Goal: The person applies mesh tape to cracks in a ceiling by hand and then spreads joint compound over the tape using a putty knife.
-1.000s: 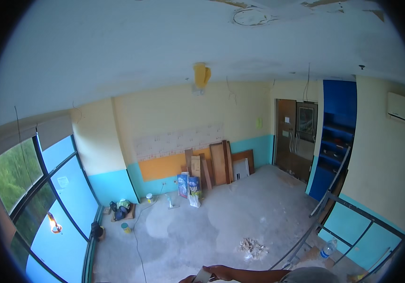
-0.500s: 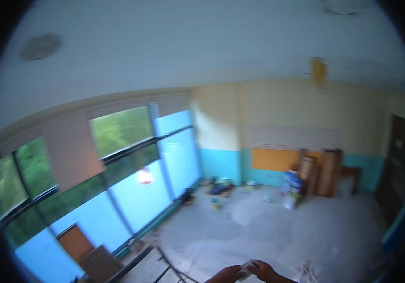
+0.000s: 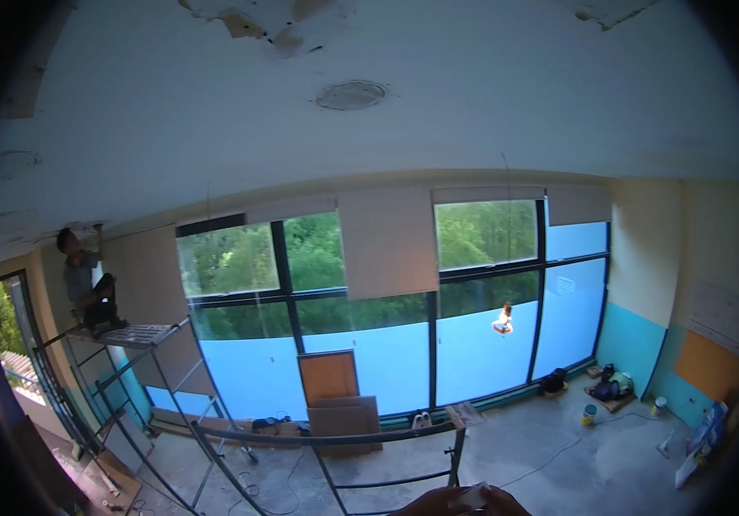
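Head view: your left hand and right hand pinch a pale piece between them, at the lower edge. Your head has turned left, yet this hold stays, so work seems uninterrupted. Farther, green-yellow bucket and white bucket stand; their contents I cannot tell.

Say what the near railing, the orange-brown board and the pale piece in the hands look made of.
Railing: probably painted metal, with slim, dull, dark bars.
Board: likely wood or veneer, a smooth warm-brown panel.
Pale piece: material unclear, too small to tell.
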